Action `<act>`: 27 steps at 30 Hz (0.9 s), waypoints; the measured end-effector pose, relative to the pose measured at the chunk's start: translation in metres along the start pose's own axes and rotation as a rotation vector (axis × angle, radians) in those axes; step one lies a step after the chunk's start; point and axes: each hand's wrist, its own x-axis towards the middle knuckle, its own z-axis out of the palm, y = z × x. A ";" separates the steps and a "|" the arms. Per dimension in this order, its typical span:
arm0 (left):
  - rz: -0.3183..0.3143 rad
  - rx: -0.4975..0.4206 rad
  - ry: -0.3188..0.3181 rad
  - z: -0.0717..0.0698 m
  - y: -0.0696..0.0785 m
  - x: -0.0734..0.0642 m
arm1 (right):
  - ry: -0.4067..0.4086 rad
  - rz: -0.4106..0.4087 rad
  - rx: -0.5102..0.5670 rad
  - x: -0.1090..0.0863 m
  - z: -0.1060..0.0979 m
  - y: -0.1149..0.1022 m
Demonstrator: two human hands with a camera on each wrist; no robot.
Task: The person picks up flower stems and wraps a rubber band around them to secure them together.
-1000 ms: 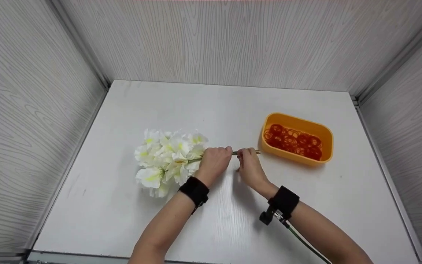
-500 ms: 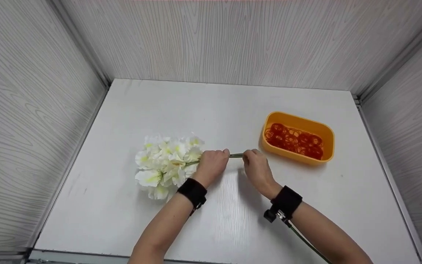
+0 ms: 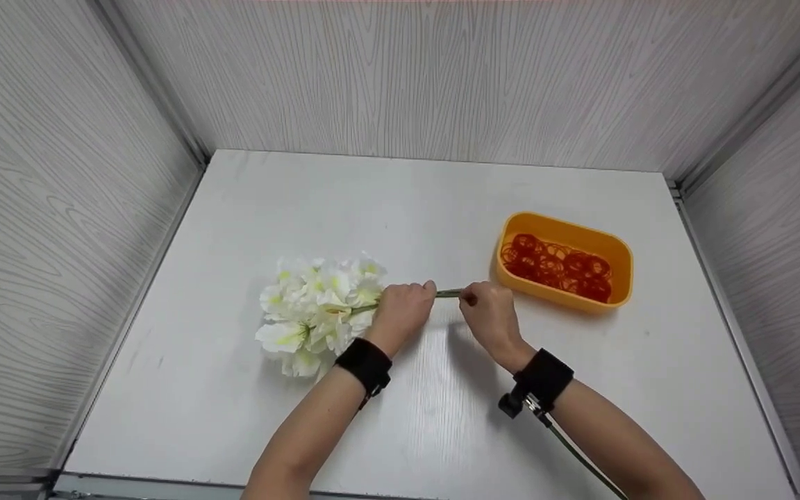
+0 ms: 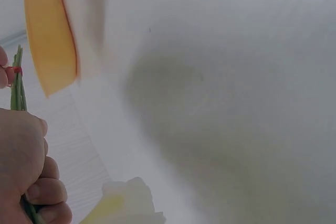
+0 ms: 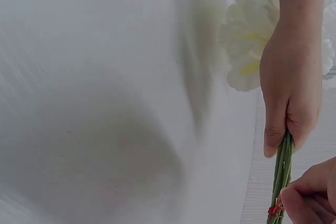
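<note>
A bunch of white flowers (image 3: 317,305) with yellow centres lies at the left of the table in the head view. My left hand (image 3: 403,312) grips its green stems (image 5: 282,166) just below the blooms, fingers curled round them. Nearer the stem ends, a red rubber band (image 4: 18,70) sits around the stems. The right hand (image 3: 494,316) pinches that band at the side of the stems with thumb and fingers; in the right wrist view, the curled right fingers (image 5: 315,192) stand right beside it. In the head view the right hand hides the stem ends.
An orange-yellow tub (image 3: 619,278) of red rubber bands (image 3: 556,267) stands just beyond the right hand, to the right. Wood-grain panels (image 3: 414,83) close in the white table (image 3: 344,201) at the back and sides. A green cable (image 3: 580,455) trails from the right wrist.
The right hand has shifted slightly right along the stems, and the stem ends that showed past its fingers are now covered. The left hand and blooms have dipped a little.
</note>
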 end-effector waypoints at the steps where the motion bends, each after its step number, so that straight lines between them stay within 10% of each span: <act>1: -0.002 -0.002 -0.011 0.000 0.000 0.001 | 0.014 -0.025 -0.012 0.000 0.000 0.000; 20: 0.036 -0.011 -0.143 0.009 -0.029 0.001 | -0.009 -0.006 -0.098 -0.001 -0.014 0.020; 27: 0.037 -0.084 -0.348 0.017 -0.043 -0.003 | -0.047 0.026 -0.043 -0.003 -0.011 0.020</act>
